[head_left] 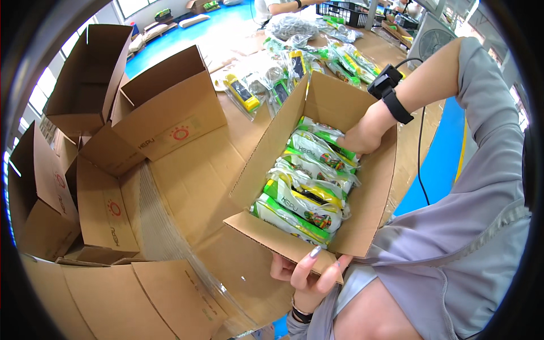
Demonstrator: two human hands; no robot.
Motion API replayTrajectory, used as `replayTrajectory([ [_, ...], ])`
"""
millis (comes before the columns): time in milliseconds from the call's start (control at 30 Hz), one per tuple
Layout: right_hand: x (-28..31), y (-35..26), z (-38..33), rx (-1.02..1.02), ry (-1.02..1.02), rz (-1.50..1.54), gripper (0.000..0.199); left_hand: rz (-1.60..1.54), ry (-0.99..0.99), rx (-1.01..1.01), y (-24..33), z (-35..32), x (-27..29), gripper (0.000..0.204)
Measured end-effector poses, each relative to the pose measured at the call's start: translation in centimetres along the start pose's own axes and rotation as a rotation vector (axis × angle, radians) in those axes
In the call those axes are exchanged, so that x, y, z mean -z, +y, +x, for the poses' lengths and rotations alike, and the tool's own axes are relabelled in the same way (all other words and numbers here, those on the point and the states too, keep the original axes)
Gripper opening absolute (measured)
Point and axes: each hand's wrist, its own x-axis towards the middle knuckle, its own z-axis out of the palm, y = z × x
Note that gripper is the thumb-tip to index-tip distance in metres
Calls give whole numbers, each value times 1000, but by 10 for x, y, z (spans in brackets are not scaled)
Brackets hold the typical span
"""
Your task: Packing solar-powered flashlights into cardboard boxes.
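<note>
An open cardboard carton (pixel 241 180) stands tilted in front of me. Inside, several plastic-wrapped packages (pixel 294 212) in green, white and yellow lie in a row. My left hand (pixel 309 280) grips the near flap of the carton, with fingers laid over its edge. From the right, my right hand (pixel 365 136) reaches down into the far right part of the carton, against the package at the end of the row. Its fingertips are mostly hidden, so its grasp is unclear. A black strap with a small device (pixel 391 93) sits on my right wrist.
Several open cartons (pixel 170 107) stand on the left of the cardboard-covered table (pixel 187 187). Bagged yellow and black items (pixel 243 93) lie beyond my carton, near a heap of clear bags (pixel 292 25). A black cable (pixel 420 164) hangs at right; a fan (pixel 435 42) stands behind.
</note>
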Motion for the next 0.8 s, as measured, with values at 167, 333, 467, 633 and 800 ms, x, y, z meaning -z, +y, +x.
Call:
replayTrajectory([
  [167, 20, -17, 0, -16, -119, -209, 51, 55, -68, -7, 2, 6, 9, 60],
  [333, 43, -21, -30, 29, 93, -66, 46, 154, -45, -59, -3, -1, 8, 72],
  [467, 46, 2, -103, 425, 916, 578, 28, 200, -4, -57, -1, -2, -2, 82],
  [633, -35, 115, -127, -332, 1236, 415, 22, 20, 63, 45, 11, 3, -8, 49],
  [800, -203, 214, -80, -816, 627, 639, 23, 3, 82, 474, 26, -9, -20, 56],
])
